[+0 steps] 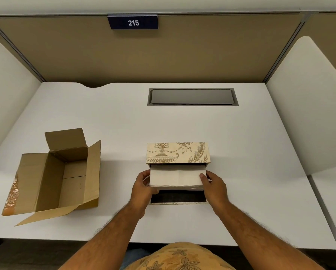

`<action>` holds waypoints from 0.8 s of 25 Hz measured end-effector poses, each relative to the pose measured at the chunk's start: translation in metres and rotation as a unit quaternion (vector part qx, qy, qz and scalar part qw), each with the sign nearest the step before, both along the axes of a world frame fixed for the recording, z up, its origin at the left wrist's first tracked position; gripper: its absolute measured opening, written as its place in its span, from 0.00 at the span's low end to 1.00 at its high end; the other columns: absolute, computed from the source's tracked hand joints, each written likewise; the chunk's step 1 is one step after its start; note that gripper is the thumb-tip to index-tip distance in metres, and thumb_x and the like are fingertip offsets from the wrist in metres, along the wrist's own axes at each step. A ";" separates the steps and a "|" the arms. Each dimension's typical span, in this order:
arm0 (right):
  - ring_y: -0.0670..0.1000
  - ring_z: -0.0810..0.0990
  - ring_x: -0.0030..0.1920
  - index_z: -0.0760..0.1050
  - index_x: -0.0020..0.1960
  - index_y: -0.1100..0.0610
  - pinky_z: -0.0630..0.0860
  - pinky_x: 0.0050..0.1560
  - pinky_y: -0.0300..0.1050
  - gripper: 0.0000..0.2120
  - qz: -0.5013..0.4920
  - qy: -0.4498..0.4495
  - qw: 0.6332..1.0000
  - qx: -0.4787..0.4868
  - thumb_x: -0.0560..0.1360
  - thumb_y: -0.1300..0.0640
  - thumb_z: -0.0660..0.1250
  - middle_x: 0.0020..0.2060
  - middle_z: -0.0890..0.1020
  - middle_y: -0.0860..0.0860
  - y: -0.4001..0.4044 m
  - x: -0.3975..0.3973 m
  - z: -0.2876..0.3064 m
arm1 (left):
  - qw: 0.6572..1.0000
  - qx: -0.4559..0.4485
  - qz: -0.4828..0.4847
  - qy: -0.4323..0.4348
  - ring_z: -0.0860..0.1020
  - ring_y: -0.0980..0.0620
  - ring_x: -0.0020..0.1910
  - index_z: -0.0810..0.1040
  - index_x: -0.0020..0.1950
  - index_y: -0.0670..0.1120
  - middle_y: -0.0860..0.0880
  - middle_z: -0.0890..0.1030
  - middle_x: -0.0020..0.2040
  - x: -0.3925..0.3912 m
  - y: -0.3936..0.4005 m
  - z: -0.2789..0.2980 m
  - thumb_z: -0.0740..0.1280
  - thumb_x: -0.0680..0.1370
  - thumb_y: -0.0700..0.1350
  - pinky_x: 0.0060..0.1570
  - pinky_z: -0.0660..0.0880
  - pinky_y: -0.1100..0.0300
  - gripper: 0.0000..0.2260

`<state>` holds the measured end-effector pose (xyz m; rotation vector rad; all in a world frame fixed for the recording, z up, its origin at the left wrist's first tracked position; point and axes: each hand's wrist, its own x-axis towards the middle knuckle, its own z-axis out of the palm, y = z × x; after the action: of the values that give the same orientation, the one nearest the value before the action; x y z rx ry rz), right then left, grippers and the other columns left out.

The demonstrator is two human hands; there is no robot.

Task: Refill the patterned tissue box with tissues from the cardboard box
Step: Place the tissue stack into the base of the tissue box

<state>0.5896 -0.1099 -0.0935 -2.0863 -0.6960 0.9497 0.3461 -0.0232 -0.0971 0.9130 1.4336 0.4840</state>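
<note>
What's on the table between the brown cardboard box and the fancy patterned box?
Nothing. In the head view, only bare white table lies between the open brown cardboard box and the beige patterned tissue box.

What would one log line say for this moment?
left hand+right hand: gripping tissue stack | patterned tissue box: open | cardboard box: empty

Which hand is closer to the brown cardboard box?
The left. The left hand grips the left end of the tissue stack, just right of the open cardboard box. The right hand holds the stack's far end, farther away.
</note>
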 end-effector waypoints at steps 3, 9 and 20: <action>0.49 0.76 0.59 0.76 0.75 0.56 0.75 0.61 0.45 0.21 -0.008 0.028 1.000 -0.006 0.85 0.49 0.64 0.69 0.82 0.54 -0.001 0.002 0.001 | 0.999 0.008 -0.018 0.029 0.75 0.48 0.67 0.72 0.72 0.54 0.52 0.78 0.69 -0.005 -0.001 -0.004 0.71 0.72 0.22 0.45 0.80 0.63 0.38; 0.49 0.76 0.59 0.77 0.74 0.55 0.75 0.60 0.45 0.20 -0.028 0.046 0.998 -0.015 0.85 0.48 0.65 0.68 0.82 0.53 0.004 0.000 0.005 | 1.000 0.010 -0.007 0.021 0.75 0.49 0.67 0.73 0.69 0.56 0.53 0.78 0.66 -0.005 0.000 -0.002 0.74 0.72 0.25 0.43 0.77 0.66 0.35; 0.56 0.80 0.65 0.81 0.67 0.52 0.78 0.69 0.60 0.14 -0.114 0.106 0.987 0.041 0.84 0.51 0.64 0.64 0.83 0.51 0.006 0.010 0.018 | 0.992 0.078 0.092 -0.026 0.78 0.47 0.64 0.76 0.67 0.52 0.52 0.80 0.62 -0.004 0.012 0.019 0.69 0.82 0.41 0.55 0.76 0.60 0.14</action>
<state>0.6001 -0.1042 -0.0756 -1.9092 -0.3718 0.9772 0.3423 -0.0111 -0.0782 0.8882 1.4547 0.7607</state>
